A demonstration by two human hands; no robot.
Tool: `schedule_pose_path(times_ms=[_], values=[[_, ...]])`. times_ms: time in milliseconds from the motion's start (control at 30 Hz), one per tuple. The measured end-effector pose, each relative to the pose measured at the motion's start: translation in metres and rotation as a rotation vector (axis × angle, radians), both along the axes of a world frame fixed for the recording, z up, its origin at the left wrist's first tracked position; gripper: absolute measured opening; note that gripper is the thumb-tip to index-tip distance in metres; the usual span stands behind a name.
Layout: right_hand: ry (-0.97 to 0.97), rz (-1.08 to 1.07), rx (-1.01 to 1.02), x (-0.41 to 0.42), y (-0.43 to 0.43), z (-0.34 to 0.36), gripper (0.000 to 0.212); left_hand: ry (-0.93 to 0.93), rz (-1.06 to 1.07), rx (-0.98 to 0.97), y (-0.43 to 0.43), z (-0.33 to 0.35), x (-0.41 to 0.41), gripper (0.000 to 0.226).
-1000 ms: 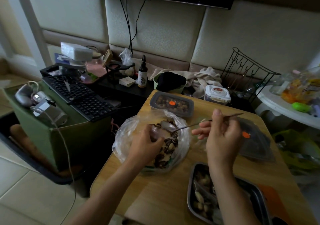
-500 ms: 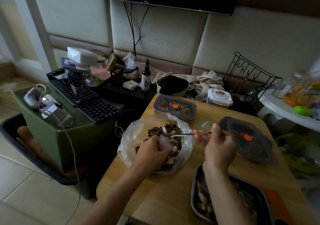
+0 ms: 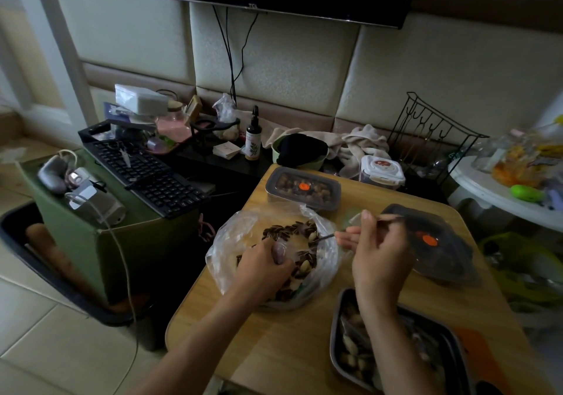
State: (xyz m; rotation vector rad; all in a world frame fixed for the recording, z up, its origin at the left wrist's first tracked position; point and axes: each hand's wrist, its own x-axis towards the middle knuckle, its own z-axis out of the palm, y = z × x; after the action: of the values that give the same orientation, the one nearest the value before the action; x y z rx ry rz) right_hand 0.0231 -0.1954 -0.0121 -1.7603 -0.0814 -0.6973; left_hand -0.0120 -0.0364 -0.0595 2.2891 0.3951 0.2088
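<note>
Open plastic bag (image 3: 227, 250) of striped seeds and nuts sits under the left hand (image 3: 262, 269), which grips its near rim. The right hand (image 3: 380, 260) pinches the spoon (image 3: 326, 236). Its bowl, raised a second ago, is now dipped among the seeds between the hands: probably a scoop starting, bound for the metal tray (image 3: 336, 333) under the right wrist. Wooden surface (image 3: 289, 352); lidded container (image 3: 303, 187) beyond the hands; keyboard (image 3: 146, 169) far left.

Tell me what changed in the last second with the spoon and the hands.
The right hand lowered the spoon: its bowl, earlier above the plastic bag, now dips into the seeds. The left hand still grips the bag; the lidded container stayed put.
</note>
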Motion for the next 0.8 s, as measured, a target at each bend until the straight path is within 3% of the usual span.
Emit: schedule_pose_path(times_ms=[167,267,567,800], values=[[-0.152,0.106,-0.313,0.002,-0.003,-0.006,0.02,0.011,-0.014,-0.014,-0.001,0.001,-0.001,0.018],[-0.165,0.139,-0.378,0.004,-0.01,-0.009,0.012,0.012,-0.006,-0.02,-0.001,0.0,-0.001,0.019],[0.061,0.122,0.044,0.0,-0.023,0.002,0.021,-0.014,0.014,-0.058,0.0,0.001,-0.002,0.021],[-0.177,0.19,-0.04,-0.008,-0.023,0.014,0.027,-0.051,0.061,-0.104,0.002,0.004,0.0,0.023]])
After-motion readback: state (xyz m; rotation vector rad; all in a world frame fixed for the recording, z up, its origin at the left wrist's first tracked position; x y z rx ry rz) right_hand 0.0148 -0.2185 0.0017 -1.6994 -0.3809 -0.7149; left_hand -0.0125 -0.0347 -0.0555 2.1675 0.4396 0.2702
